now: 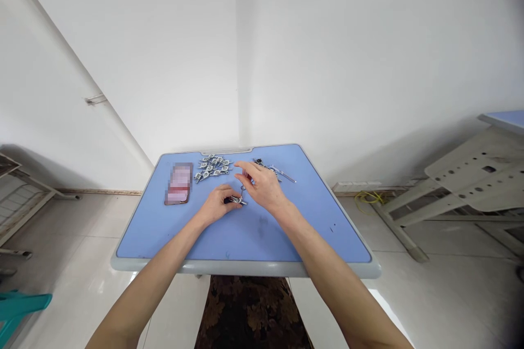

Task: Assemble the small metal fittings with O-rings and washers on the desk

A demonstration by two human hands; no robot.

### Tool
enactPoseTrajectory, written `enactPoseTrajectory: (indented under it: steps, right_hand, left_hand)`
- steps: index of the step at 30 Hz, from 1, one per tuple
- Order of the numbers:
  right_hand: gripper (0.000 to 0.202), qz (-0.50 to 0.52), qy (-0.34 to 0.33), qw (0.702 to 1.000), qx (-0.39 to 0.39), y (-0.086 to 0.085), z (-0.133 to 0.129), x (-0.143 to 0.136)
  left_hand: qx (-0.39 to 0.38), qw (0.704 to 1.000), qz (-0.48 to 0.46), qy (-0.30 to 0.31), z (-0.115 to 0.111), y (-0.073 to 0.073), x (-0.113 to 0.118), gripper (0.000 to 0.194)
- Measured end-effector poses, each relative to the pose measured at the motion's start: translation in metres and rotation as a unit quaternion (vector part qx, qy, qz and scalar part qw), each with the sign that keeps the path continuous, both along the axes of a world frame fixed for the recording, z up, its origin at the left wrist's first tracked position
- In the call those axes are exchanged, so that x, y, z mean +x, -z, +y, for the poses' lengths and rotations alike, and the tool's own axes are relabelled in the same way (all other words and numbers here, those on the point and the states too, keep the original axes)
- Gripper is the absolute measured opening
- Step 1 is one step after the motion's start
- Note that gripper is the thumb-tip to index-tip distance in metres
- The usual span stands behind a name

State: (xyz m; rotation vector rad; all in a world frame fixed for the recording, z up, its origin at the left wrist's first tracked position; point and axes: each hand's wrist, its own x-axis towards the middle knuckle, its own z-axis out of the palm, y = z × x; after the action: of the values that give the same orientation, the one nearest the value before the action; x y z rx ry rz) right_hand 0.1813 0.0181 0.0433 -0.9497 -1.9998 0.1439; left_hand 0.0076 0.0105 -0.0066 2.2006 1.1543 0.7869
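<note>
My left hand (pixel 218 204) rests low over the blue table top, its fingers closed on a small shiny metal fitting (pixel 238 200) whose kind I cannot make out. A thin metal piece stands up from that fitting. My right hand (pixel 262 182) hovers just above and to the right, thumb and index finger apart, with nothing visible between them. Beyond my hands lies a cluster of similar silver metal fittings (pixel 213 168), with round parts and thin stems. More metal parts (pixel 282 173), some long and thin, lie behind my right hand, which partly hides them.
A phone (pixel 179 182) with a blurred screen lies on the table (pixel 164 240) at left. White walls stand behind the table. Another desk (pixel 470 174) is at right, with a yellow cable (pixel 366 199) on the floor. A teal stool (pixel 22 305) is at lower left.
</note>
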Motion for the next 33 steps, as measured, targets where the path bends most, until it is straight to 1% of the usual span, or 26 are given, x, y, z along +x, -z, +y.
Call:
enactPoseTrajectory:
  steps: [2,4,6,7,10,14,16,18,22,24,27,29,33]
  right_hand:
    - [0.031,0.016,-0.029,0.999,-0.013,-0.001,0.000,0.000]
    - [0.037,0.055,-0.083,0.995,-0.032,-0.002,0.000,0.001]
    - [0.038,0.092,-0.117,0.988,-0.050,-0.003,-0.001,0.001]
    - [0.035,0.104,-0.118,0.986,-0.056,-0.004,-0.001,0.001]
    - [0.026,0.120,-0.082,0.988,-0.059,-0.005,-0.002,-0.003]
    - [0.016,0.086,-0.037,0.995,-0.024,-0.004,-0.002,-0.009]
    - [0.016,0.077,-0.020,0.997,-0.014,-0.002,0.000,-0.009]
    - [0.022,0.084,-0.023,0.996,-0.024,-0.001,0.002,-0.006]
    - [0.031,0.135,-0.089,0.982,-0.093,-0.002,0.005,0.004]
    - [0.027,0.176,-0.097,0.971,-0.129,-0.003,0.005,0.006]
    - [0.017,0.227,-0.069,0.960,-0.150,-0.003,0.004,0.003]
    - [0.013,0.228,-0.042,0.964,-0.131,-0.002,0.004,-0.001]
    - [0.010,0.175,-0.008,0.982,-0.067,0.001,0.005,-0.005]
  left_hand:
    - [0.005,1.000,0.001,0.003,0.000,0.000,0.000,0.016]
    - [0.010,1.000,0.000,0.003,0.000,-0.001,0.000,0.015]
    - [0.012,1.000,-0.002,-0.001,0.000,0.000,0.000,0.014]
    - [0.012,1.000,-0.004,-0.001,0.000,0.000,0.000,0.013]
    - [0.015,1.000,-0.012,0.001,0.001,0.003,0.000,0.014]
    - [0.009,1.000,-0.017,0.001,0.001,0.005,0.000,0.017]
    - [0.001,1.000,-0.016,0.000,0.001,0.005,0.000,0.017]
    - [0.001,1.000,-0.011,-0.005,0.001,0.004,0.001,0.016]
    - [0.003,1.000,-0.004,-0.012,0.001,0.003,0.002,0.014]
    - [0.003,1.000,-0.006,-0.010,0.001,0.003,0.002,0.014]
    - [0.003,1.000,-0.011,-0.013,0.002,0.005,0.002,0.014]
    - [0.002,1.000,-0.011,-0.014,0.002,0.005,0.002,0.015]
    - [0.006,1.000,-0.011,-0.012,0.002,0.006,0.002,0.015]
